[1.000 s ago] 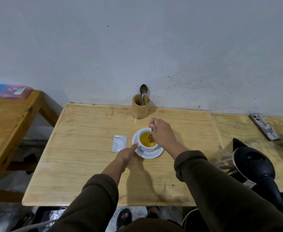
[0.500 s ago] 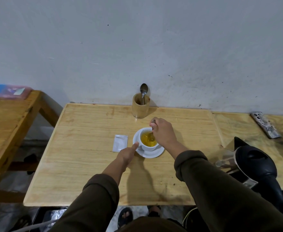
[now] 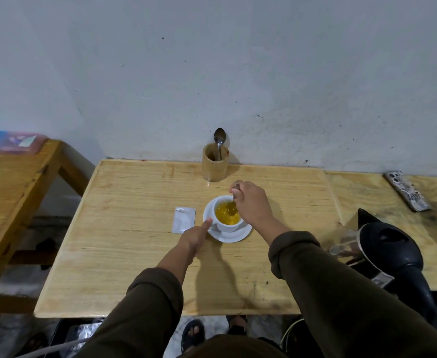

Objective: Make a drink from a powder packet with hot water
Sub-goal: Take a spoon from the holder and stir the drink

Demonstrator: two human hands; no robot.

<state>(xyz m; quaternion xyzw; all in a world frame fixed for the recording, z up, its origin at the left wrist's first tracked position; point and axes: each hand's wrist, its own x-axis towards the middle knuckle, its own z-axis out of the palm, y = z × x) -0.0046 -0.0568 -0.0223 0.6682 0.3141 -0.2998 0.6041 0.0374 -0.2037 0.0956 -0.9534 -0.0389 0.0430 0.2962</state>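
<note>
Far left there's a second wooden table (image 3: 10,187) with a blue and pink flat thing (image 3: 10,141) lying at its back edge. On the main table (image 3: 134,254) a white powder packet (image 3: 183,219) lies flat, just left of the saucer (image 3: 234,235). The left hand (image 3: 195,236) is mostly curled up, thumb stretched forward and touching the saucer's left rim next to the cup, so it's bracing rather than gripping anything. The white cup (image 3: 228,223) sits on the saucer and holds a yellow-orange drink (image 3: 227,213). The right hand (image 3: 251,202) hovers over the cup's right side, fingers pinched tight around a small spoon (image 3: 234,200) whose lower end dips into the liquid; most of the handle is hidden in the fist. Behind the cup, against the wall, a wooden holder (image 3: 215,165) has another spoon (image 3: 219,139) standing in it, bowl up. Over on the right there's a black kettle (image 3: 390,251) at the table edge, well apart from the cup, and a patterned phone (image 3: 407,193) lying flat near the wall.
</note>
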